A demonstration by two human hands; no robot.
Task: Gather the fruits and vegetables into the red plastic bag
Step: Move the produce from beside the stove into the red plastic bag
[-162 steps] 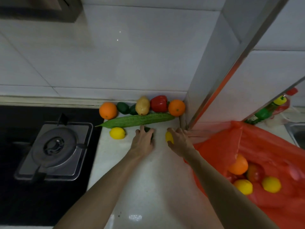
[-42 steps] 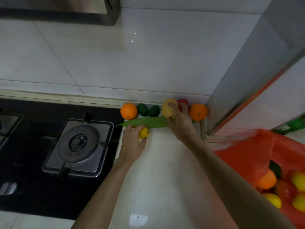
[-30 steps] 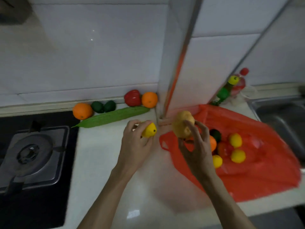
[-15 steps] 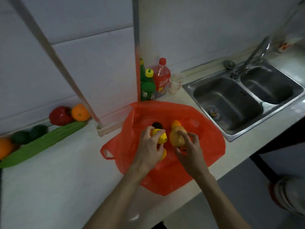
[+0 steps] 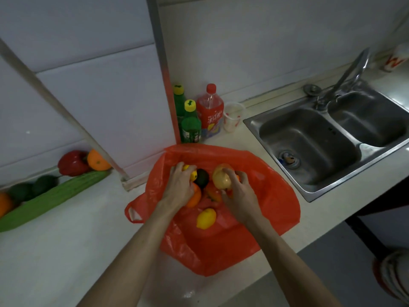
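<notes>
- Left hand point(image 5: 179, 189) fingers curl around lemon point(image 5: 192, 173), inside red plastic bag point(image 5: 272, 196).
- Right hand point(image 5: 240, 196) fingers grip potato point(image 5: 221, 179); avocado point(image 5: 201, 178) between both hands' fingertips.
- 1 loose lemon point(image 5: 206, 218) below fingers; bag lies on bench point(image 5: 55, 251).

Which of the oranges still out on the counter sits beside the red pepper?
The orange against the wall, touching the red bell pepper, above the long green gourd's right end. The other orange sits at the far left edge, beside the dark green fruits.
</notes>
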